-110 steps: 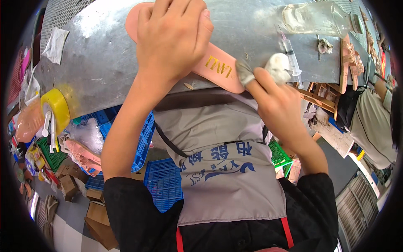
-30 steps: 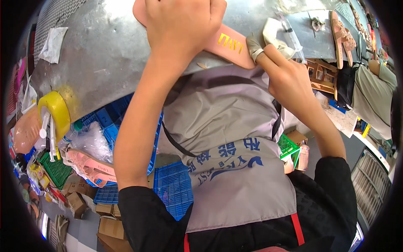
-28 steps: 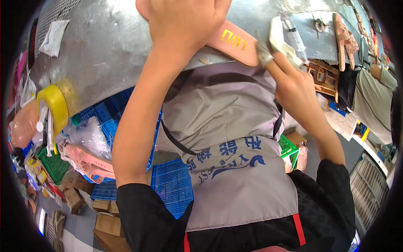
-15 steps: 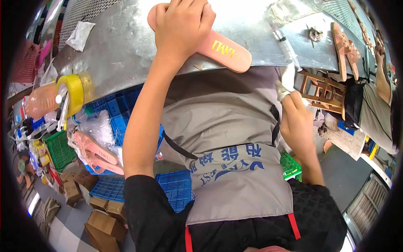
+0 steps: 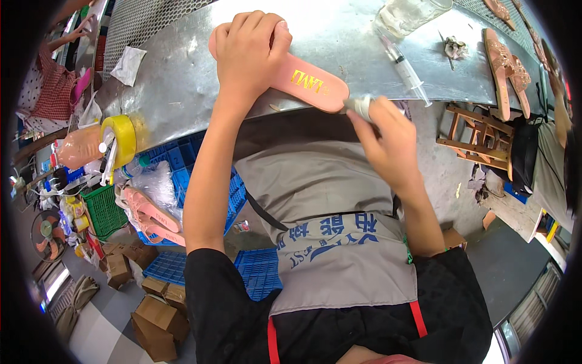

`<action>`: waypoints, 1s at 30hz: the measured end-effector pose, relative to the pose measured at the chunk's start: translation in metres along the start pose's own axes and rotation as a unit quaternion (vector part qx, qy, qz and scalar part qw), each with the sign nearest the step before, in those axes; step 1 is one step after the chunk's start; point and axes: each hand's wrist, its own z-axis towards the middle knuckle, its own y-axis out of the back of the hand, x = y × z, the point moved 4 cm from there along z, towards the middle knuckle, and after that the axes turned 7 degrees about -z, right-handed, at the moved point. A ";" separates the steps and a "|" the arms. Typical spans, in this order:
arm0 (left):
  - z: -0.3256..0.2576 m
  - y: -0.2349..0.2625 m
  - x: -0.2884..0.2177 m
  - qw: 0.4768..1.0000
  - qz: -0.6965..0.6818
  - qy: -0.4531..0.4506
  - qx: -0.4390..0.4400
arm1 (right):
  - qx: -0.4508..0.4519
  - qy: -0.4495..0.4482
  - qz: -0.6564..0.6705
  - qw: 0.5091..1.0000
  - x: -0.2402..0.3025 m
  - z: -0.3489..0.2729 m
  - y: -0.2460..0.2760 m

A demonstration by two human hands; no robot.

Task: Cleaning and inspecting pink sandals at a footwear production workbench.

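A pink slide sandal (image 5: 310, 84) with gold lettering on its insole lies slantwise along the metal table's front edge. My left hand (image 5: 251, 57) is wrapped over its left part, hiding any strap there. At the sandal's right end, my right hand (image 5: 391, 142) grips a small white, wrapped-looking thing (image 5: 360, 107) with a greyish tip. That tip is at the rim of the sole; whether it touches I cannot tell. Right of it on the table lies a clear syringe (image 5: 405, 70).
The metal table (image 5: 182, 79) also bears a clear container (image 5: 415, 15), a crumpled scrap (image 5: 453, 47), white paper (image 5: 128, 65) and a pair of sandals (image 5: 506, 76). Yellow tape (image 5: 124, 133) hangs at its left edge. Below are blue crates (image 5: 257, 273), more pink sandals (image 5: 151, 215) and a wooden stool (image 5: 476, 142).
My right hand has come up and left from beside the table edge to the sandal's end, bringing the white thing. My left hand and the sandal have shifted slightly left and down in view.
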 end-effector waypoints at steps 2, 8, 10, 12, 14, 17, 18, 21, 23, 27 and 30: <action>0.001 -0.003 0.003 1.000 -0.005 0.005 0.001 | -0.002 0.020 -0.003 1.000 -0.003 0.018 -0.002; 0.005 0.001 -0.006 1.000 -0.020 0.011 0.007 | 0.021 0.006 -0.060 0.998 -0.007 0.039 -0.006; 0.004 0.004 -0.007 1.000 -0.017 0.009 0.004 | 0.041 0.017 -0.068 0.997 -0.004 0.036 0.001; 0.002 0.001 -0.007 1.000 -0.020 0.001 -0.006 | 0.058 0.033 -0.076 0.995 -0.003 0.035 0.004; 0.004 0.000 -0.008 1.000 -0.019 -0.007 -0.019 | 0.061 0.052 -0.102 0.991 -0.002 0.039 0.005; 0.002 0.000 -0.010 0.999 -0.024 -0.003 -0.029 | 0.085 0.058 -0.131 0.986 -0.001 0.044 0.005; 0.004 0.000 -0.010 0.999 -0.025 -0.008 -0.037 | 0.089 0.060 -0.132 0.985 0.000 0.042 0.009; 0.004 0.000 -0.014 0.999 -0.023 -0.007 -0.038 | 0.123 0.035 -0.135 0.983 0.002 0.039 0.015; 0.005 -0.002 -0.012 0.999 -0.024 -0.005 -0.031 | 0.114 0.066 -0.131 0.982 0.003 0.049 0.010; 0.004 -0.001 -0.013 0.999 -0.018 -0.010 -0.040 | 0.113 0.026 -0.101 0.988 -0.001 0.034 0.014; 0.003 -0.001 -0.013 0.999 -0.016 -0.014 -0.039 | 0.107 0.029 -0.110 0.988 0.002 0.038 0.011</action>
